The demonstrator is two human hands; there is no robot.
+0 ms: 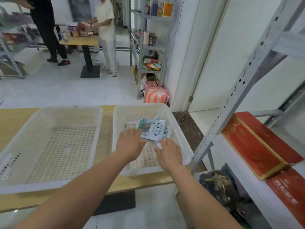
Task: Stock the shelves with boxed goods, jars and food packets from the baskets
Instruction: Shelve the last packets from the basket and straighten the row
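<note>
**Last packets left in the right basket – stocking nearly done**

Two white mesh baskets sit side by side on the wooden table [108, 129]. The left basket [66, 110] shows only its bare mesh floor. The right basket [142, 107] holds just a pale blue food packet [153, 129] lying on a second packet [158, 145], of which only a white corner and edge show.

The left hand [132, 143] has its fingers laid over the top packet's left edge; can't tell whether it is actually pinching it. The right hand [170, 153] has straight fingers, tips touching the lower packet's corner, nothing held.

The shelf unit [247, 71] to the right already carries red gift boxes [257, 142], and a dark food bag [217, 184] sits on the level below.

Judgement: most stock is out; what's left is lifting these packets and shelving them.
</note>
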